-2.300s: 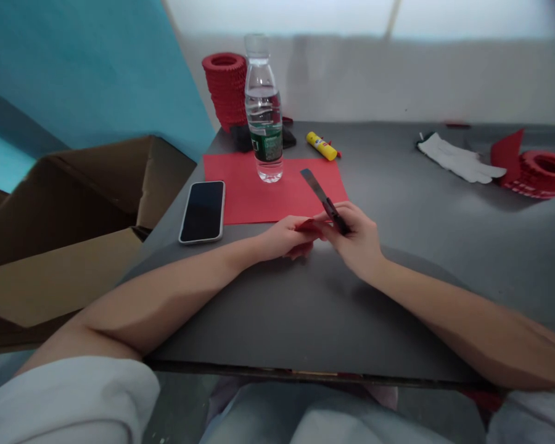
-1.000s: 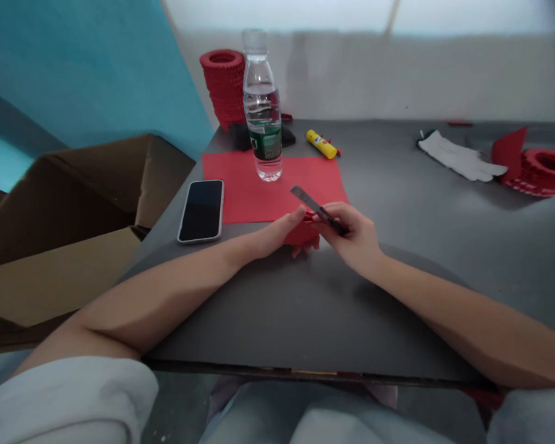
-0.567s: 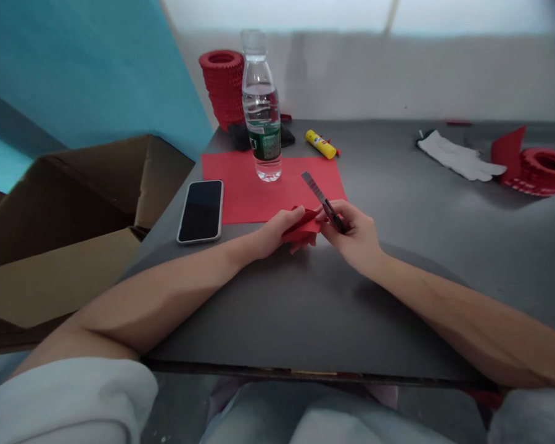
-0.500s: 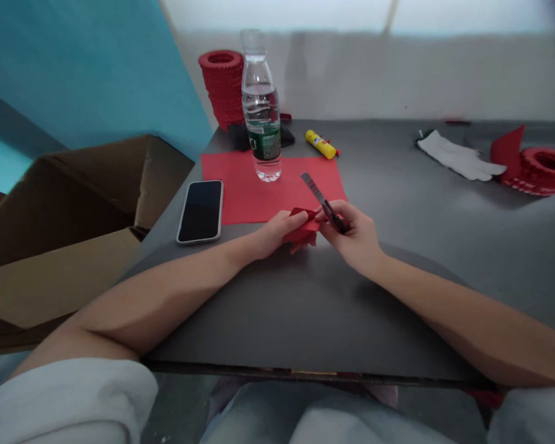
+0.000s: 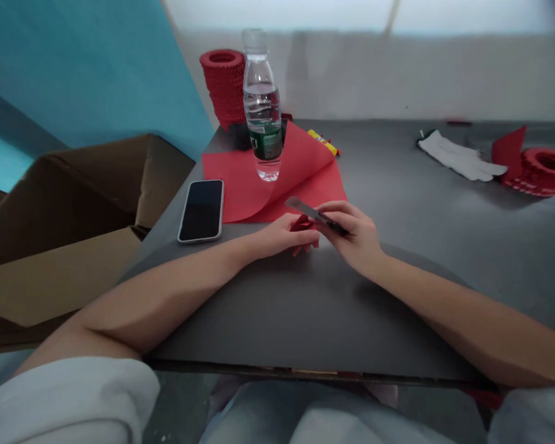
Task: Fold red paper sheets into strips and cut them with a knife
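Low over the grey table, my left hand (image 5: 284, 237) is closed on a small folded piece of red paper (image 5: 300, 223), which its fingers partly cover. Beside it, my right hand (image 5: 354, 234) grips a utility knife (image 5: 330, 222), its long blade out and pointing left above the left hand. Behind both hands lies a large red paper sheet (image 5: 240, 191). Its upper layer is curled up behind and to the right of a clear water bottle (image 5: 267, 139), which stands upright on the sheet.
A phone (image 5: 201, 211) lies left of the sheet. A yellow glue stick (image 5: 326, 143) is partly hidden behind the curled paper. Red ring-shaped paper stacks stand at back left (image 5: 224, 89) and far right (image 5: 548, 169), near a white glove (image 5: 460, 157). An open cardboard box (image 5: 65, 265) is on the left.
The knife blade has swung down and left. The big sheet's upper layer has lifted and curled, covering part of the glue stick. My left fingers have shifted over the small paper.
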{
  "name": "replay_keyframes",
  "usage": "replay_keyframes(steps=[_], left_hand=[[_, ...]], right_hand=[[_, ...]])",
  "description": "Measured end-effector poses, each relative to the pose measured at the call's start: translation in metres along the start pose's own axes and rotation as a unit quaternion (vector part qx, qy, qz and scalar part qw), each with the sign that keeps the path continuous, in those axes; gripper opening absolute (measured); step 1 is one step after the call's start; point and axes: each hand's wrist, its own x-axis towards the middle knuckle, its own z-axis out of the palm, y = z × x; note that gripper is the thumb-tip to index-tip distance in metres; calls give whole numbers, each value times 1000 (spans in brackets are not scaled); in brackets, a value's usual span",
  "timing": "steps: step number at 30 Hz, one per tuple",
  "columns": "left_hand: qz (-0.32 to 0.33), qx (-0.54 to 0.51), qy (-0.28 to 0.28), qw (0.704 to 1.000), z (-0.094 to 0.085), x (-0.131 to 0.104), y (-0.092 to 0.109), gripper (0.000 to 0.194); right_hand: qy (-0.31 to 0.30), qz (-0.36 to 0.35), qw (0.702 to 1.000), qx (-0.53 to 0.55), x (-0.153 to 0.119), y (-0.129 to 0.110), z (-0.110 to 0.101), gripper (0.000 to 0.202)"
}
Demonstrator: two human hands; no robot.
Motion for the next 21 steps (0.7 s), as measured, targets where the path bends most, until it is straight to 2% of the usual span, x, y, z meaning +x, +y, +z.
replay_keyframes(steps=[5, 11, 17, 21], left_hand=[[1, 24, 15, 1000, 2, 0, 0, 31], [64, 124, 93, 986, 6, 3, -7, 5], [115, 267, 122, 949, 3, 4, -14, 11], [133, 311, 129, 932, 1, 4, -14, 12]], right_hand=[[5, 31, 999, -8, 2, -1, 0, 10], [14, 32, 999, -13, 2, 2, 1, 6], [12, -15, 1000, -15, 1, 0, 1, 6], [7, 16, 1000, -16, 2, -1, 0, 7]])
